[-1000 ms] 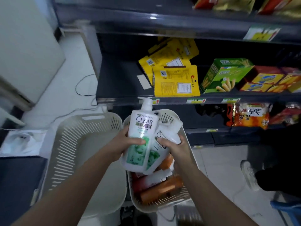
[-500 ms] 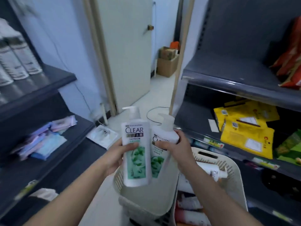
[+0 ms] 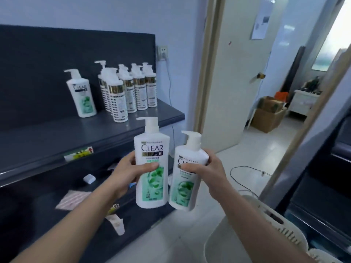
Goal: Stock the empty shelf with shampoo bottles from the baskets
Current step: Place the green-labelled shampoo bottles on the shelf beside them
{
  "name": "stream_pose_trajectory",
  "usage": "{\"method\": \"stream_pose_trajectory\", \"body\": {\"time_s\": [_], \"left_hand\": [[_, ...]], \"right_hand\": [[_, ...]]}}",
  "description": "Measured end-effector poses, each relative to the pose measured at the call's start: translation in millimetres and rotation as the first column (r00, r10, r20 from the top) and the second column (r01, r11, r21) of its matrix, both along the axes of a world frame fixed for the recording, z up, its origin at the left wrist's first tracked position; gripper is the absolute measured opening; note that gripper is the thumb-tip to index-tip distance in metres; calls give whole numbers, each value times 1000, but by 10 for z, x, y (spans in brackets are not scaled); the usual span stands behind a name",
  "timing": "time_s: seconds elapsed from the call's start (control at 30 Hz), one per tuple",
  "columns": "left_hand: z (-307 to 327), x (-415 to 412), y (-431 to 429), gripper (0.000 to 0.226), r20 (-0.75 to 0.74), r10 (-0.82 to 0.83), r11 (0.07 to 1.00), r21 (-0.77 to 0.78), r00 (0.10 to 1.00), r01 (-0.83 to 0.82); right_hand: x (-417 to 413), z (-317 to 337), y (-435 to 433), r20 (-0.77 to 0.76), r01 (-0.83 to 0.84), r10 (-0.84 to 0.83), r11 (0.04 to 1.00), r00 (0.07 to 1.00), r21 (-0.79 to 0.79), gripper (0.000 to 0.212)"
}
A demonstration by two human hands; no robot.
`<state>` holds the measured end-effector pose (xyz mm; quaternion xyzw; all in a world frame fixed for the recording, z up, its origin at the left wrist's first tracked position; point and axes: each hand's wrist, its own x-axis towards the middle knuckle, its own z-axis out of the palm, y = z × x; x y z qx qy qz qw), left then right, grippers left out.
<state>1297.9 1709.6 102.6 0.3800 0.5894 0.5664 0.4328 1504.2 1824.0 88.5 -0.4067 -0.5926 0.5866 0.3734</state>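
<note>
While your left hand [image 3: 126, 170] grips one upright Clear shampoo bottle [image 3: 152, 147] and your right hand [image 3: 209, 170] a second Clear bottle [image 3: 182, 189], the shelf [image 3: 57, 137] lies ten o'clock, nearer your left.

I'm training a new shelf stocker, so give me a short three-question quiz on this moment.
1. True or false: the left hand grips the left bottle and the right hand grips the right bottle.
2. How many green-labelled bottles stand on the shelf? A none, B one, C four.
3. Fill in: the gold-banded bottles stand to the ____ of the shelf bottle.
Key: 1 true; 2 B; 3 right.
</note>
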Motion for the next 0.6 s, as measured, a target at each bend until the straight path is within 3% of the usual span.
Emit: {"method": "stream_pose_trajectory", "body": {"time_s": [0.17, 0.23, 0.4, 0.6], "left_hand": [[184, -745, -100, 87, -52, 113, 993, 48, 992, -111], [265, -1017, -137, 95, -58, 152, 986, 75, 987, -148], [404, -1603, -175, 66, -63, 219, 970, 117, 974, -211], [506, -2187, -121, 55, -39, 326, 937, 144, 945, -317]], "right_hand": [[-784, 173, 79, 11, -60, 59, 996, 998, 59, 53], [-1119, 252, 102, -4, -92, 93, 993, 996, 70, 52], [-1843, 414, 184, -35, -160, 163, 984, 986, 72, 63], [-2551, 598, 362, -71, -266, 276, 956, 959, 123, 62]]}}
